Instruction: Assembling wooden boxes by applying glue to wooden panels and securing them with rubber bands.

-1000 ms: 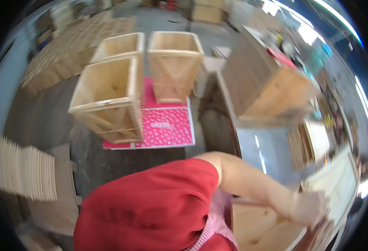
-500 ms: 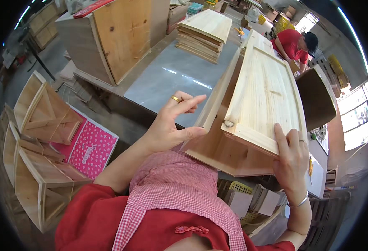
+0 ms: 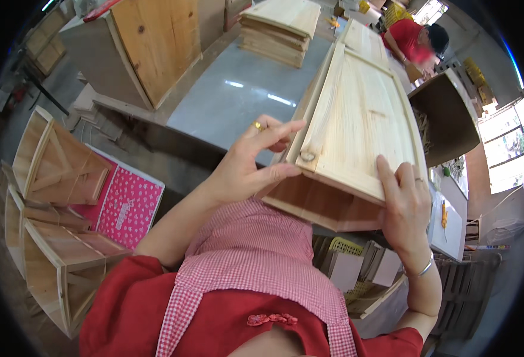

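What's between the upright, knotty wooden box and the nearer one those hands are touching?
In the head view, a stack of wooden panels lies between the upright box and the nearer box, on a shiny grey tabletop.

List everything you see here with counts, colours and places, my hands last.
Wooden box with framed panel: one, cream, at both hands.
Pile of flat wooden panels: one, pale, on shiny grey tabletop.
Large wooden box: one, orange-brown and grey, upper left.
Tapered wooden crates: three, light brown, far left.
Patterned rectangular board: one, pink and white, beside the crates.
Curved open box: one, dark brown, right.
Slim tool: one, orange-handled, on pale right-hand table.
Perforated plastic basket: at least one, yellow, below the framed-panel box.
Person in cap: one, red shirt, top right.
Checked apron: one, red-and-white, lower centre.
Left hand: one, gold-ringed, box's near left corner.
Right hand: one, silver-bangled, box's near right edge.
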{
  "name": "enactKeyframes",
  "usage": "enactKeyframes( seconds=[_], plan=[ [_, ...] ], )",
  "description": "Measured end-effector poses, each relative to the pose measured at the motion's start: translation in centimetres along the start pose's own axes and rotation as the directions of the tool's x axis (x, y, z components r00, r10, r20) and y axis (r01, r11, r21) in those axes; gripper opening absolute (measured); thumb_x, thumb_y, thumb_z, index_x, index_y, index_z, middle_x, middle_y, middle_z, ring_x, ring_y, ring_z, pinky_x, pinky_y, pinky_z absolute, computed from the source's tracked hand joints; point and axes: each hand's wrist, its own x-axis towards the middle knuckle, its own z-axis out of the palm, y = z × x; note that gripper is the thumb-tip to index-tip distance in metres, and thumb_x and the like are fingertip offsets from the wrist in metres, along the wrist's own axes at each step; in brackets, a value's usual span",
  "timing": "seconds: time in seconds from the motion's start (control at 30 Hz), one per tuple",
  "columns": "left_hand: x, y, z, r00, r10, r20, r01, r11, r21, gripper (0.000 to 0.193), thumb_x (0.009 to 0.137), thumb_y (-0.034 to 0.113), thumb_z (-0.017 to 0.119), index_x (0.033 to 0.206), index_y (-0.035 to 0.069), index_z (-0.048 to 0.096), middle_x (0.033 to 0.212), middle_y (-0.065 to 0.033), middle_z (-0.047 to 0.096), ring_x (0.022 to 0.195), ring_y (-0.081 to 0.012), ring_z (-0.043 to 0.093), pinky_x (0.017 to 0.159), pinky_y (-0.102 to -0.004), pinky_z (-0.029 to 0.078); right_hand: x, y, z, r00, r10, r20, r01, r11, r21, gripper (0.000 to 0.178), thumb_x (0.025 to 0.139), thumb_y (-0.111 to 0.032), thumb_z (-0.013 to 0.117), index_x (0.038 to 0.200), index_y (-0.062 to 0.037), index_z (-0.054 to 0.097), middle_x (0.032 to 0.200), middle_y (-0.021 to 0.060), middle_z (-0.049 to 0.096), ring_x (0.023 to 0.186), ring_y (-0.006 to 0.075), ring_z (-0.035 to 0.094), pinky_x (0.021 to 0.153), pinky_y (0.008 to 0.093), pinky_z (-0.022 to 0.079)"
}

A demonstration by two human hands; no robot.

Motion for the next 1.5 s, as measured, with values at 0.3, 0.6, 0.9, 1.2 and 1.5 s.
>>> enactKeyframes(
  seconds=[0.3, 0.6, 0.9, 1.2, 1.5],
  plan=[
    [-0.1, -0.9, 0.0, 0.998, 0.067, -0.014, -0.068, 0.996, -0.064, 0.06, 0.089, 0.014, 0.08, 0.145, 0.006, 0.061, 0.117, -0.0058, 0.055, 0.108, -0.0174, 0.057, 0.098, -0.032, 0.05, -0.5, -0.4, 1.1, 1.0, 0.005, 0.009, -0.005, 1.0, 0.018, 0.062, 0.069, 0.009, 0.063, 0.13, -0.0006, 0.063, 0.09, 0.0117, 0.049, 0.085, 0.0302, 0.056, 0.072, 0.0424, 0.048],
    [-0.5, -1.0, -0.5, 0.997, 0.081, 0.016, -0.082, 0.994, 0.073, 0.06, 0.087, 0.003, 0.075, 0.144, -0.003, 0.058, 0.128, -0.0085, 0.055, 0.116, -0.0178, 0.056, 0.103, -0.032, 0.047, 0.2, -1.0, 1.0, 0.999, -0.005, -0.036, 0.007, 0.999, 0.036, 0.052, 0.075, 0.006, 0.063, 0.126, -0.002, 0.064, 0.091, 0.0111, 0.052, 0.081, 0.0279, 0.058, 0.071, 0.0406, 0.049],
    [0.5, -0.5, 0.8, 0.993, 0.11, -0.038, -0.107, 0.992, 0.072, 0.055, 0.091, 0.006, 0.072, 0.143, -0.003, 0.057, 0.156, -0.0218, 0.047, 0.137, -0.0279, 0.054, 0.111, -0.04, 0.047, -1.0, -0.6, 3.0, 0.979, 0.099, -0.176, -0.087, 0.994, 0.072, 0.033, 0.08, -0.01, 0.062, 0.112, -0.005, 0.068, 0.086, 0.0073, 0.056, 0.081, 0.0226, 0.061, 0.069, 0.0351, 0.05],
    [0.5, -0.2, 0.3, 0.988, 0.151, 0.034, -0.155, 0.959, 0.238, 0.048, 0.095, 0.012, 0.073, 0.139, -0.002, 0.061, 0.154, -0.0231, 0.05, 0.142, -0.0304, 0.05, 0.116, -0.0414, 0.041, -1.6, -0.7, 4.2, 0.954, 0.148, -0.259, -0.125, 0.987, 0.105, 0.025, 0.082, -0.016, 0.062, 0.103, -0.0037, 0.067, 0.088, 0.0072, 0.058, 0.082, 0.0223, 0.062, 0.071, 0.033, 0.049],
    [0.5, 0.8, -0.2, 0.993, 0.104, 0.061, -0.116, 0.959, 0.258, 0.047, 0.095, 0.015, 0.075, 0.136, -0.003, 0.064, 0.151, -0.0237, 0.053, 0.139, -0.0303, 0.053, 0.114, -0.0403, 0.043, -6.3, 0.4, 3.2, 0.915, 0.259, -0.31, -0.108, 0.896, 0.43, 0.053, 0.079, -0.027, 0.078, 0.121, 0.0026, 0.067, 0.113, 0.0167, 0.067, 0.109, 0.0324, 0.064, 0.092, 0.0405, 0.052]
  ],
)
